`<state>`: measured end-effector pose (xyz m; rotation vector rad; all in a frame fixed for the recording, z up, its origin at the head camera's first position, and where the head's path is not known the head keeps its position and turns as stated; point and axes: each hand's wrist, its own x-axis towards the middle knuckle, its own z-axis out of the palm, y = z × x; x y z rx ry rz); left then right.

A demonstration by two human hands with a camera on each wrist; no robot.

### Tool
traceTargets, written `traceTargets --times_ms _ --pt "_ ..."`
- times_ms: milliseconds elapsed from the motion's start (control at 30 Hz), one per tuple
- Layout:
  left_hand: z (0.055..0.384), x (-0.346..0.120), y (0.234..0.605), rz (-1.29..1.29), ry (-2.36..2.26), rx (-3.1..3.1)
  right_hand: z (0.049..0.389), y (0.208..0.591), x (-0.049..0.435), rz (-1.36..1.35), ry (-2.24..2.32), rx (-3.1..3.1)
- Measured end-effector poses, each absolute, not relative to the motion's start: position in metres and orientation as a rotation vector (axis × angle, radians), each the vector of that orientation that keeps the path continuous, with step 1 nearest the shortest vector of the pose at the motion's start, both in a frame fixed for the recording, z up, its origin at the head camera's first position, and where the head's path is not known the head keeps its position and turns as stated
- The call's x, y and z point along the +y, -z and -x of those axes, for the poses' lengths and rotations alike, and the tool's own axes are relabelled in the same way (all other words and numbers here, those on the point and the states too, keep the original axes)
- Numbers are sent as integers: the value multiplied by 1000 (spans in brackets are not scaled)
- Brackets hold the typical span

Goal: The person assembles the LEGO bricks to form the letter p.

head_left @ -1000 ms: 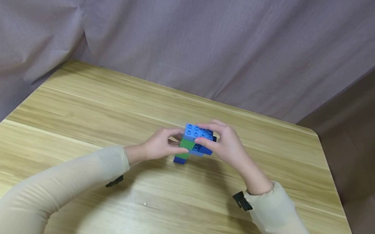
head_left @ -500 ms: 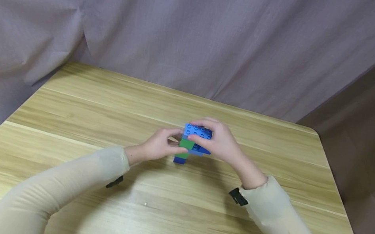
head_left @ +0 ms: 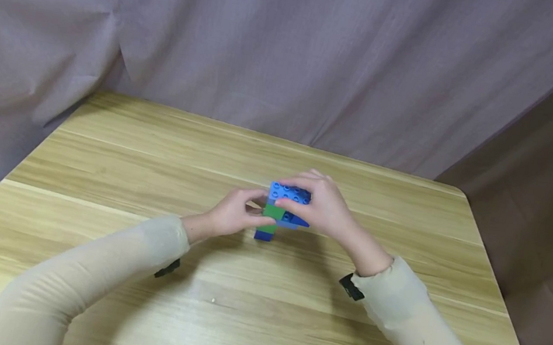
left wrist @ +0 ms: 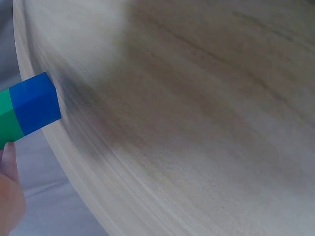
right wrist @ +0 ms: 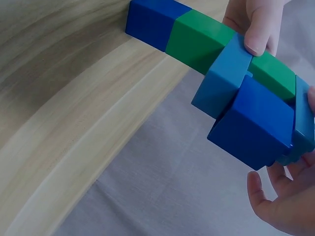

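A stack of toy building bricks stands over the table, dark blue at the bottom, then a green brick [right wrist: 199, 42], a light blue brick [right wrist: 224, 78] jutting sideways and another green brick [head_left: 274, 212]. A dark blue brick [right wrist: 253, 123] sits on the jutting part. On top lies a studded light blue brick [head_left: 276, 190]. My left hand [head_left: 233, 213] pinches the stack from the left, its thumb across the green part. My right hand [head_left: 327, 206] grips the top brick between thumb and fingers, covering its right end. In the left wrist view, the lowest dark blue brick [left wrist: 37, 104] shows its bare side.
The wooden table [head_left: 151, 161] has a rounded far right corner. Grey curtains [head_left: 272, 48] hang behind it and along the right side. A tiny pale speck [head_left: 213, 300] lies nearer the front. Black wrist straps [head_left: 351, 287] show below the sleeves.
My right hand has slid left along the top brick, its thumb now farther over the front edge. The left hand keeps its hold, and the stack stays nearly in place.
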<state>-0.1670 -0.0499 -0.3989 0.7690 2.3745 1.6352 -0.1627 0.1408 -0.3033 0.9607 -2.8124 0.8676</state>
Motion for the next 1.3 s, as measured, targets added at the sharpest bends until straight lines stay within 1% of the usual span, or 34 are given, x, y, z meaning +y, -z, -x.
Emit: traceTargets --times_ms 200,367,800,1300 --pt "167 -50 399 -761 -1621 2384 162 303 141 -953 -893 -2840" --pt "167 -48 400 -771 -1616 2391 159 304 144 -868 -1029 -2906" --pt "164 -45 397 -702 -1591 2393 156 307 172 -722 -1136 -2922" --pt "165 -52 398 -697 -1610 2386 158 307 168 -742 -1088 -2941"
